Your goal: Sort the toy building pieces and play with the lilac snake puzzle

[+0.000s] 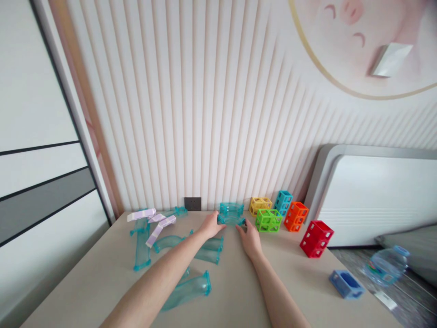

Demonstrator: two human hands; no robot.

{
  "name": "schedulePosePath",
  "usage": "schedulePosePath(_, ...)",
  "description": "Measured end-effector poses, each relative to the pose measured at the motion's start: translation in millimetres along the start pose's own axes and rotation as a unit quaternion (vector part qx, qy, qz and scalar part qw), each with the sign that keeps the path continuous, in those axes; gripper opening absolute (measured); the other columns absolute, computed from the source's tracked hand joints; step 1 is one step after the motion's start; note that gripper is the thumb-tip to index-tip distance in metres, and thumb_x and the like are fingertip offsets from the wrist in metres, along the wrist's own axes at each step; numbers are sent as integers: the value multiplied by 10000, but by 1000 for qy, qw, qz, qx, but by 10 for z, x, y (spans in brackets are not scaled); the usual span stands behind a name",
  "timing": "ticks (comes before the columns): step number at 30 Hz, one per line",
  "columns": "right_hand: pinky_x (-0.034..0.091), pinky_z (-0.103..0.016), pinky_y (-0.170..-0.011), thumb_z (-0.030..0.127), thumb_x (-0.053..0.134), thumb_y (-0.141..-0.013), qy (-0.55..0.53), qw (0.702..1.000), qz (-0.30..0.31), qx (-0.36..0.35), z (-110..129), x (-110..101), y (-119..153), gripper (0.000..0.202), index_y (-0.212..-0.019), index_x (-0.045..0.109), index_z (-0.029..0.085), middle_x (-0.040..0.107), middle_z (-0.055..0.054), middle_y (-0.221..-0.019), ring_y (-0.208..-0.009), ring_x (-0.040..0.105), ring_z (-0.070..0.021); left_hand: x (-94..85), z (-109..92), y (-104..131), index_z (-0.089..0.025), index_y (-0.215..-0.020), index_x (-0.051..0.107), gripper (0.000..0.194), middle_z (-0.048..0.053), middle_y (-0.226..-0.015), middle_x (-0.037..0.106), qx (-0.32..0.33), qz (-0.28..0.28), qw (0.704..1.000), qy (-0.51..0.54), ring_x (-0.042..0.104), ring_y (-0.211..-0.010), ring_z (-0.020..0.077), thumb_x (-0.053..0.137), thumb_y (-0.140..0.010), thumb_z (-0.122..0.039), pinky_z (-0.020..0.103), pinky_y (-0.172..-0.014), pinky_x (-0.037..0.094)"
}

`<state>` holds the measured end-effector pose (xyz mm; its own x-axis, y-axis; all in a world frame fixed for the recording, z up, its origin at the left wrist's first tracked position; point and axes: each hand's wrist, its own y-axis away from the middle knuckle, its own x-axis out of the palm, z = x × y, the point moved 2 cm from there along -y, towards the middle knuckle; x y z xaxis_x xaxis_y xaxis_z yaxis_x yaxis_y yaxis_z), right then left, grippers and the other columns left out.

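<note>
Close to the wall, a clear teal plastic track piece (231,219) lies crosswise at the far side of the table. My left hand (210,224) grips its left end between thumb and fingers. At its right end, my right hand (250,237) pinches the other corner. Directly behind stands another teal piece (231,208); whether the two are joined I cannot tell. Several more teal tracks, such as a straight one (141,250) and a curved one (191,289), lie around my left forearm, which partly hides them.
Lattice blocks stand right of my hands: yellow (260,206), green (268,221), blue (283,202), orange (296,217) and red (316,239). A blue-violet block (346,284) lies near the right edge. Purple-white strips (160,230) rest at left. A bottle (387,266) is beyond the table.
</note>
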<state>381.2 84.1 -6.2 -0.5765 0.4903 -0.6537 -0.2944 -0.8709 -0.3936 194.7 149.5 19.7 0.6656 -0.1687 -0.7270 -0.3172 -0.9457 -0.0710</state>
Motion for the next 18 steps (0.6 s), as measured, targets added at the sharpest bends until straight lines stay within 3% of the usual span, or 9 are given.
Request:
schedulePosePath(5, 484, -392, -923, 361, 588, -873, 75, 997, 21, 10, -41, 40, 7, 334, -1131, 683, 172, 744, -165, -1101, -1063, 667, -338, 74, 68, -41, -166, -1239, 605, 338, 95, -1240, 639, -5, 17, 999, -41, 657, -1048, 238, 634, -956, -348, 453, -885, 569)
schedulePosePath(12, 457, -402, -982, 385, 552, -921, 132, 991, 31, 9, -2, 54, 15, 438, -1270, 632, 134, 699, -181, -1223, -1160, 625, -345, 60, 90, -12, -166, -1212, 620, 317, 92, -1231, 645, -3, -7, 997, -72, 654, -1057, 239, 636, -954, -350, 458, -901, 561)
schedulePosePath(18, 461, -390, -975, 410, 559, -928, 149, 988, 30, 5, 2, 49, 25, 417, -1229, 657, 138, 696, -186, -1221, -1143, 632, -339, 27, 78, 19, -152, -1151, 643, 294, 83, -1170, 669, -8, -5, 995, -98, 661, -1036, 233, 648, -945, -362, 457, -902, 556)
